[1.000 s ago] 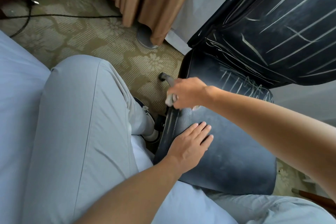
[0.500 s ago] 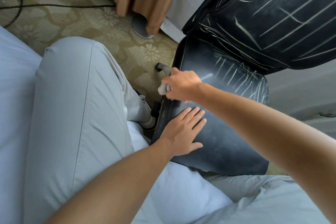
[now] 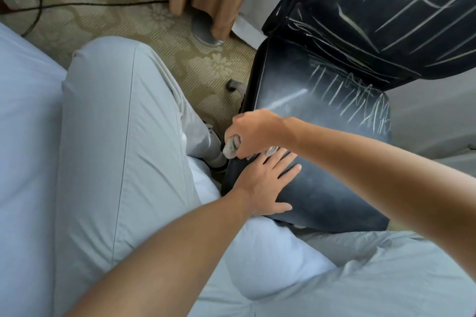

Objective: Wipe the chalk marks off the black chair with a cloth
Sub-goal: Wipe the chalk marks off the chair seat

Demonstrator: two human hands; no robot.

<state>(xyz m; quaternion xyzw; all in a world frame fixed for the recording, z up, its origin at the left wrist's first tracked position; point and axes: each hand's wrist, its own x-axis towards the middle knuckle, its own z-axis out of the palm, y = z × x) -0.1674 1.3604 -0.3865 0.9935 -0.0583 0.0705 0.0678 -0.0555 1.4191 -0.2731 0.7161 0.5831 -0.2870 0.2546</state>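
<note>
1. The right hand has a closed grip on the bunched cloth, which is pressed to the near left edge of the black chair seat.
2. The left hand lies flat with fingers extended on the seat, holding nothing.
3. The near half of the seat appears largely wiped, with faint haze.
4. Outstanding: chalk marks across the far seat and the whole backrest. Judged well under half complete.

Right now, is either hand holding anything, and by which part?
The right hand grips a bunched cloth around its middle. The left hand lies flat on the chair seat, holding nothing.
</note>
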